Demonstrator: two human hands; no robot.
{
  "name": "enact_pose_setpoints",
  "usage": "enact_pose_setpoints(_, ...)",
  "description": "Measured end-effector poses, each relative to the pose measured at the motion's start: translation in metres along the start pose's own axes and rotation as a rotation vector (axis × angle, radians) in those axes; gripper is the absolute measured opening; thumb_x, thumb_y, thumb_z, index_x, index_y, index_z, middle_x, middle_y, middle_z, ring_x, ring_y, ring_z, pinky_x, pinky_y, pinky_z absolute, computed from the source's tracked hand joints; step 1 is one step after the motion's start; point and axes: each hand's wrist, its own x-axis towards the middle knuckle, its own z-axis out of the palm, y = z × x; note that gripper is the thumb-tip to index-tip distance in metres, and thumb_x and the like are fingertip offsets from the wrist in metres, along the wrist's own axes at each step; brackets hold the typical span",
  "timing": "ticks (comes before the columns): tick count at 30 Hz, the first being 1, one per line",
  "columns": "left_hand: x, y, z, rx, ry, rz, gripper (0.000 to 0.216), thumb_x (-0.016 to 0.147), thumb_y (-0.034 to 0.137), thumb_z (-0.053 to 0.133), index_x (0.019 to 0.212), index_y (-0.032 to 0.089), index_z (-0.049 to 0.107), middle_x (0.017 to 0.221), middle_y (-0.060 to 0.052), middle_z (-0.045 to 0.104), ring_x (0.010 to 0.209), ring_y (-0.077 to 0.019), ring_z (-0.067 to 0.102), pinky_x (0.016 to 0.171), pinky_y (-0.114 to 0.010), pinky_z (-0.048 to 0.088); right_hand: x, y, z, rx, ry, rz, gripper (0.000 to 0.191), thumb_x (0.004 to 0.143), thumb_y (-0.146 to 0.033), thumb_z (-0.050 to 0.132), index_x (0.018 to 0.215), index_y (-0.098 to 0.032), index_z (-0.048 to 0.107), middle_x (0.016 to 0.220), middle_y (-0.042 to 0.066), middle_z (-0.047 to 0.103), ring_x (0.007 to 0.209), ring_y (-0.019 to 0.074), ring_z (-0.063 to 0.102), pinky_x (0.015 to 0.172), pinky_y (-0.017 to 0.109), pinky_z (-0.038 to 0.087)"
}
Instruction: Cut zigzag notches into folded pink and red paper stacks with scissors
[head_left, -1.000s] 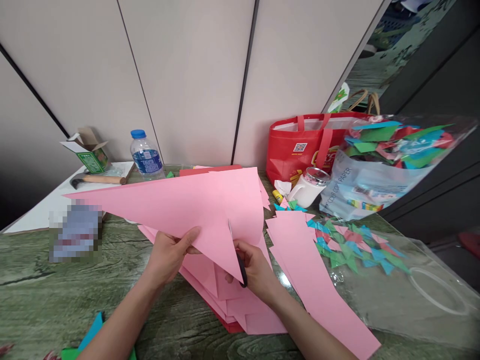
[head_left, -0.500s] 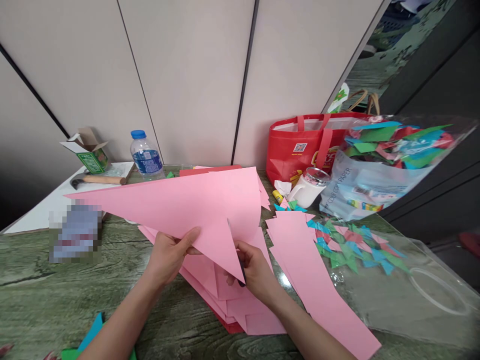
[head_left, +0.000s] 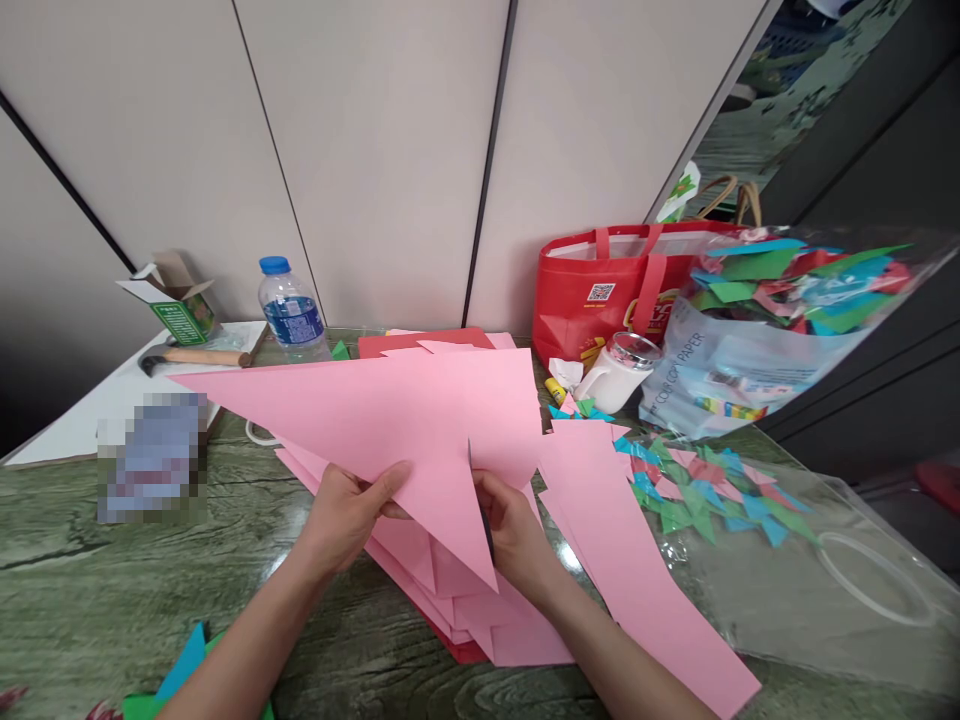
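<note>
The hands' sheet [head_left: 420,420] is above the paper stack [head_left: 450,580], which rests on the desk [head_left: 82,610]. Paper strips [head_left: 634,545] lie right of the stack; small paper pieces [head_left: 697,490] lie farther right. Left rear: the bottle [head_left: 295,318] stands right of the box [head_left: 180,312]; the hammer [head_left: 202,356] lies before the box. Right rear: the mug [head_left: 621,375] stands before the carrier bag [head_left: 574,290], left of the filled bag [head_left: 750,365].

"COPY PAPER" on bag [head_left: 750,350], QR code [head_left: 601,292] on tote [head_left: 559,320]
</note>
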Motion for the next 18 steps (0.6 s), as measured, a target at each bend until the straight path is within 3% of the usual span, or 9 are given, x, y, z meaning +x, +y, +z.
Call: enact_pose_setpoints(18,-0.0001,-0.0006,-0.0010,-0.001,-0.016,-0.002,0.035,0.064,0.029,0.071,0.093,0.011,0.064,0.087,-0.010,0.071,0.071,-0.0215,0.065,0.054,-0.032,0.057,-0.0015,0.0029,-0.0007,0.027,0.012,0.009,0.025,0.064,-0.013,0.069,0.087,-0.018,0.062,0.081,0.002,0.069,0.080,0.0184,0.064,0.068,0.026,0.050)
